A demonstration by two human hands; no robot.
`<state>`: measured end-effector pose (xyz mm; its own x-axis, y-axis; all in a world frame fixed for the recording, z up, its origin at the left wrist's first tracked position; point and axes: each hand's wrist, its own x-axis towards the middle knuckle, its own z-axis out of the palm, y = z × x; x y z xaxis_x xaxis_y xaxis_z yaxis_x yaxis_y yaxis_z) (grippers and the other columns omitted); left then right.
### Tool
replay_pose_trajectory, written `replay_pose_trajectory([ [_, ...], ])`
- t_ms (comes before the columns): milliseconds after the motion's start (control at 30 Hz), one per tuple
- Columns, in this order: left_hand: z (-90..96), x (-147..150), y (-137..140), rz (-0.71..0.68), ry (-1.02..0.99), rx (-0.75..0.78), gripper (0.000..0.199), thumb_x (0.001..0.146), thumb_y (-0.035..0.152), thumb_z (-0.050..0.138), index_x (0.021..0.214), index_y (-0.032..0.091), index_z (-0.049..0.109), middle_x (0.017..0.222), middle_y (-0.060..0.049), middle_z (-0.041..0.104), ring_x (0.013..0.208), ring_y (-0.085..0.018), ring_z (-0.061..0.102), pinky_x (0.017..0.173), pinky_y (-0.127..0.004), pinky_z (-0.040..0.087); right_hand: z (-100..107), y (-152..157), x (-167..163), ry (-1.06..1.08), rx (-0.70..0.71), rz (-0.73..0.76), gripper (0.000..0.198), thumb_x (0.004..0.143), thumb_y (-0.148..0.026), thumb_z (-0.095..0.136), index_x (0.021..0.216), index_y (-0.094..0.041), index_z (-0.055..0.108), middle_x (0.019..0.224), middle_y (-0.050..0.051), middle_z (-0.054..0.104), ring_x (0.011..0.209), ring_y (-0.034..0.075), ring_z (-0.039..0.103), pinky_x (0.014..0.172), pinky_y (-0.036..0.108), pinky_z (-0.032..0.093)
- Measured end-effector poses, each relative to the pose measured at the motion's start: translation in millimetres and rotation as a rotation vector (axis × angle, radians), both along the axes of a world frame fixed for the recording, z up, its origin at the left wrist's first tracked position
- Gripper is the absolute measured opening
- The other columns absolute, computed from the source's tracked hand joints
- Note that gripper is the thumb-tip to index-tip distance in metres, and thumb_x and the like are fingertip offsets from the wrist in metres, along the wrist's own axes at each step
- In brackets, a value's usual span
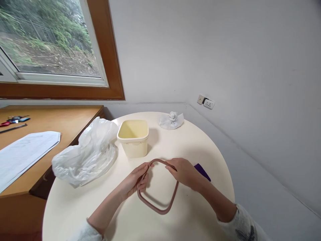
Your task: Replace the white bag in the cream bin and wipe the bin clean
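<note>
Presently, the left hand [137, 179] and right hand [182, 171] are gripping the brown ring [160, 211], fingers closed around its rim, on the near side of the yellow tub [134, 145]; desk [210, 147] (bearing a purple piece [202, 172]) is stretching right of the tub to a curved edge.

Head camera: head-worn — facing forward and down
Round table [173, 144]: looked down on from its near side
Left hand [134, 180], right hand [184, 171]: close to the lens, below mid-picture
Wall [170, 50]: farther off, ahead
Window [55, 40]: also farther — upper left, cut off
</note>
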<state>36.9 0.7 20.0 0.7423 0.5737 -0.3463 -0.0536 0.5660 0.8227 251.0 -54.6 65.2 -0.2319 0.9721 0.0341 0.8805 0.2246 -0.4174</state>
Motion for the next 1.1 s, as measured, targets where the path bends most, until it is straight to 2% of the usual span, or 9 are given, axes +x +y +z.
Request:
replay_pose_trajectory([
  [67,0.0,0.9,-0.6,0.037,-0.04,0.004,0.041,0.087,0.043,0.045,0.118,0.017,0.043,0.059,0.0,0.057,0.052,-0.013,0.055,0.057,-0.028,0.046,-0.1,3.6,14.6,0.046,0.024,-0.034,0.03,0.089,-0.029,0.035,0.068,-0.018,0.053,0.062,0.0,0.055,0.057,0.011,0.045,0.054,0.023,0.029],
  [167,-1.1,2.5,-0.3,0.114,-0.029,-0.016,0.044,0.085,0.041,0.048,0.12,0.015,0.044,0.088,-0.011,0.066,0.084,-0.021,0.062,0.084,-0.037,0.044,-2.2,14.4,49.2,0.098,0.059,-0.185,0.032,0.088,-0.033,0.034,0.063,-0.019,0.049,0.057,-0.002,0.05,0.053,0.01,0.041,0.051,0.023,0.027],
  [233,-1.6,3.3,0.0,0.147,0.0,0.002,0.04,0.083,0.042,0.05,0.113,0.016,0.05,0.089,-0.01,0.065,0.083,-0.02,0.062,0.085,-0.037,0.044,-7.8,24.7,77.3,0.059,0.091,-0.395,0.033,0.085,-0.037,0.038,0.058,-0.019,0.045,0.053,-0.002,0.047,0.052,0.01,0.04,0.051,0.023,0.026],
  [367,0.5,-0.8,0.7,0.258,0.035,0.258,0.029,0.079,0.044,0.055,0.082,0.015,0.057,0.054,0.002,0.05,0.053,-0.012,0.051,0.061,-0.028,0.045,-29.3,41.0,128.9,0.011,0.129,-0.634,0.035,0.082,-0.035,0.038,0.051,-0.019,0.039,0.051,-0.001,0.044,0.051,0.012,0.038,0.051,0.025,0.024],
  [533,6.5,-20.0,8.5,0.859,0.2,0.738,0.022,0.075,0.036,0.061,0.068,0.018,0.051,0.053,0.007,0.033,0.05,-0.008,0.035,0.049,-0.02,0.031,-58.1,41.9,162.8,-0.005,0.106,-0.809,0.035,0.081,-0.034,0.036,0.049,-0.019,0.042,0.05,0.001,0.047,0.049,0.013,0.04,0.05,0.026,0.023],
  [667,7.3,-31.7,24.6,1.175,0.2,0.801,0.027,0.072,0.036,0.065,0.092,0.022,0.053,0.074,0.004,0.044,0.072,-0.01,0.048,0.068,-0.021,0.041,-73.9,39.0,171.1,-0.002,0.093,-0.86,0.036,0.081,-0.036,0.036,0.053,-0.018,0.05,0.057,0.004,0.054,0.055,0.015,0.047,0.052,0.026,0.027],
  [833,15.6,-21.9,48.5,1.098,0.218,0.568,0.051,0.077,0.048,0.055,0.121,0.03,0.039,0.125,-0.004,0.042,0.122,-0.019,0.035,0.101,-0.035,0.028,-85.9,37.8,176.5,0.011,0.101,-0.896,0.037,0.082,-0.038,0.035,0.067,-0.017,0.061,0.078,0.008,0.062,0.069,0.017,0.053,0.059,0.025,0.033],
  [933,24.9,-6.7,60.2,1.028,0.213,0.489,0.046,0.078,0.051,0.052,0.117,0.028,0.042,0.126,-0.004,0.044,0.122,-0.021,0.036,0.099,-0.035,0.03,-90.7,37.2,181.2,0.017,0.102,-0.938,0.038,0.083,-0.039,0.034,0.078,-0.017,0.065,0.088,0.009,0.062,0.076,0.019,0.055,0.061,0.026,0.035],
  [1100,32.4,13.0,78.3,1.021,0.156,0.457,0.035,0.074,0.048,0.056,0.099,0.026,0.044,0.1,0.001,0.053,0.096,-0.017,0.05,0.078,-0.027,0.04,-95.6,35.4,189.9,0.045,0.101,-0.986,0.04,0.083,-0.039,0.034,0.089,-0.016,0.066,0.093,0.01,0.062,0.083,0.021,0.055,0.066,0.028,0.036],
])
